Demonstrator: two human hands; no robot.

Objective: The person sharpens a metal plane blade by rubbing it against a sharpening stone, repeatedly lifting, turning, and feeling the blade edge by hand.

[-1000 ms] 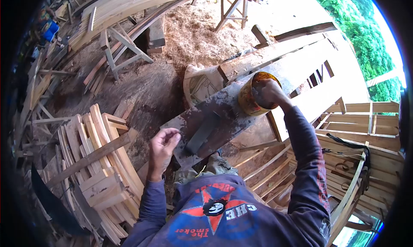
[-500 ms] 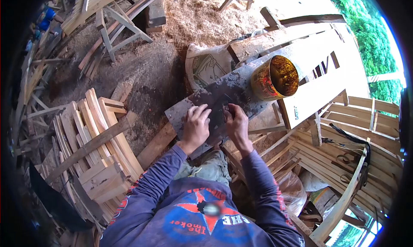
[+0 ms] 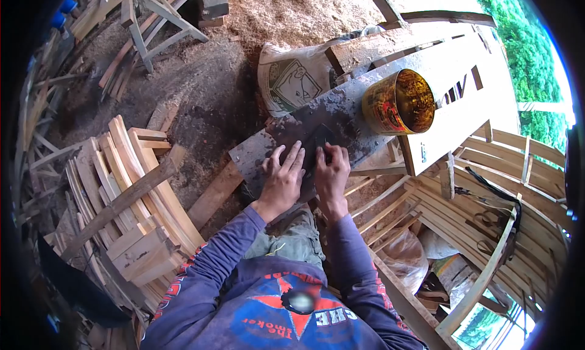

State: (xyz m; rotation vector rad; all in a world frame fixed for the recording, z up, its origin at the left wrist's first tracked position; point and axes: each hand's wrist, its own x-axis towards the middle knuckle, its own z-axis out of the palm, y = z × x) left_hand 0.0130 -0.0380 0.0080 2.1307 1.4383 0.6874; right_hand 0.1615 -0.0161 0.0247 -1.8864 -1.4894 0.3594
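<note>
A dark, stained board [image 3: 292,123] lies slantwise before me, speckled with pale patches. My left hand [image 3: 283,178] rests on it with the fingers stretched out flat and slightly apart. Just to its right, my right hand [image 3: 332,172] is closed, fingertips pinching a thin, dark, flat piece [image 3: 323,135] against the board. The piece blends into the dark surface, so its exact kind is unclear. Farther along the board stands an open-topped yellow and red tin can [image 3: 382,109], its inside coated yellow-brown.
A printed sack [image 3: 295,82] sits behind the board. Stacked wooden planks [image 3: 137,185] fill the left side. To the right are a pale wooden panel [image 3: 454,127], a slatted wooden frame [image 3: 475,210] and plastic bags [image 3: 405,258]. Sawdust [image 3: 274,14] covers the ground beyond.
My left fingers have straightened and lie flatter on the board. My right hand has shifted slightly with the dark piece, which shows more now. The view has moved a little.
</note>
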